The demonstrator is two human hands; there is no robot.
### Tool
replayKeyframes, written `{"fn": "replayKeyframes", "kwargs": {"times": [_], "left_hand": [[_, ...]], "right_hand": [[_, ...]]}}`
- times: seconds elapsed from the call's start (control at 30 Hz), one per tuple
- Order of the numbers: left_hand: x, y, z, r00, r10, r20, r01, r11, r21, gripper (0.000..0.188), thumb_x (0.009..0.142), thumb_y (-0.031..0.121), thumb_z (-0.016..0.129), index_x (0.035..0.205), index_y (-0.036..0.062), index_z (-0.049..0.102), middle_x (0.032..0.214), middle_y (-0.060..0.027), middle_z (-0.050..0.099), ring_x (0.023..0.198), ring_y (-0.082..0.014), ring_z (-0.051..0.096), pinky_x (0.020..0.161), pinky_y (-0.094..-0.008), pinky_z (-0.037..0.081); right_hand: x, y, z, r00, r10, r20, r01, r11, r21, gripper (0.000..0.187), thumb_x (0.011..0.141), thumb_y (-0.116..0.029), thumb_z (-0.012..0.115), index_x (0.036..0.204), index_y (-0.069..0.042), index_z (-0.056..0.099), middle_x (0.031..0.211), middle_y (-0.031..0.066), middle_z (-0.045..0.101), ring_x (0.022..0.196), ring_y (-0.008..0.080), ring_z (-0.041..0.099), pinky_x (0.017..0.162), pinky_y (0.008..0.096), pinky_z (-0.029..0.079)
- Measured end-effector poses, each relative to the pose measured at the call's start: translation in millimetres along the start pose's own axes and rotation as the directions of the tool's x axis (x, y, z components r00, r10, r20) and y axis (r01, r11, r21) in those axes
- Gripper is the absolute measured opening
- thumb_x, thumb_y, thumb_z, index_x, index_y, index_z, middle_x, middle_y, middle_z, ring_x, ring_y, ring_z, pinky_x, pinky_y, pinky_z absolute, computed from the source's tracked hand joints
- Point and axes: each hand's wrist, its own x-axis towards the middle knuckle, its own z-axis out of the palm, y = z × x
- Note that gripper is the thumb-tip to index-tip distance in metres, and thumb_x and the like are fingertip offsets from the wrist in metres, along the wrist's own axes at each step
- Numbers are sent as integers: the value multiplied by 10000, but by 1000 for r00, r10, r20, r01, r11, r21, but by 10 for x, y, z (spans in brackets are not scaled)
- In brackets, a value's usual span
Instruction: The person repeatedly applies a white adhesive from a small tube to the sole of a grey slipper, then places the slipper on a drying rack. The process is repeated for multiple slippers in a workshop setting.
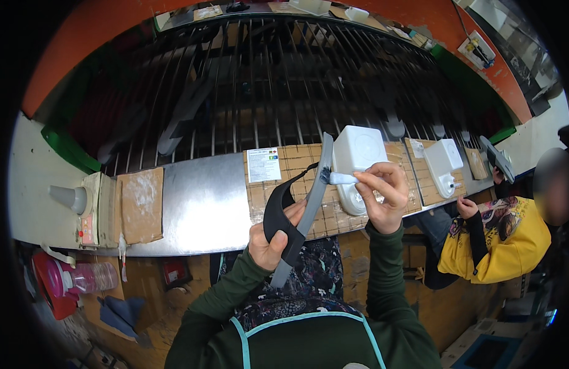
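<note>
While L hand [266,247] grips blk-strapped sandal [276,212], R hand [388,194] pinches brush [343,178] at grey sole [313,206].

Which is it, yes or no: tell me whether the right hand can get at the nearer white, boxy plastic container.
Probably yes: the right hand looks close to the container and nothing visible blocks the way, but it holds a slim, pale-handled brush, which may hinder grasping.

We see a narrow metal bench [201,209] stretching before us, its steel shining left of the middle. On it we find a brown cardboard piece [141,200] with whitish smears, a larger taped cardboard sheet [269,212] bearing a printed paper [263,165] and a white plastic container [359,147], and another cardboard sheet [426,192] farther right
</note>
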Motion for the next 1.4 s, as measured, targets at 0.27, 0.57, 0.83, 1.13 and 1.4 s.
{"fn": "replayKeyframes", "kwargs": {"times": [0.27,0.57,0.83,1.13,1.4], "left_hand": [[36,111,13,994,-101,-40,100,995,-15,500,1009,265,364,1244,-150,511,1273,-260,567,1145,-303,580,964,-325,424],[72,54,27,978,-189,-84,184,981,-67,590,1008,377,360,1309,-117,478,1179,-162,621,958,-154,585,838,-267,461],[137,79,47,967,-215,-139,201,974,-108,498,1029,309,357,1297,-77,522,1019,-74,651,862,-106,562,801,-251,444],[173,42,35,944,-296,-147,272,949,-160,497,1037,313,333,1309,-56,525,988,-40,642,858,-83,544,797,-237,436],[155,53,86,958,-259,-124,226,947,-227,496,1039,300,314,1344,-50,490,1046,-46,634,886,-77,534,809,-223,430]], "right_hand": [[-1,-14,28,998,-58,-2,58,996,-68,294,670,-59,789,950,-146,763,850,2,617,768,134,547,723,303,322],[-8,-27,26,995,-98,24,100,989,-108,282,675,-33,788,942,-120,758,869,22,614,800,154,531,723,298,370],[-26,-46,57,994,-108,21,110,985,-133,304,672,-80,803,962,-161,762,856,-7,617,757,127,530,739,312,288],[-68,-70,87,995,-96,36,100,987,-127,302,675,-90,800,961,-180,764,862,-13,614,769,133,519,746,323,277],[-40,-67,123,998,65,-13,-65,997,32,248,713,-74,780,956,-117,758,854,4,603,699,114,517,717,290,306]]}}
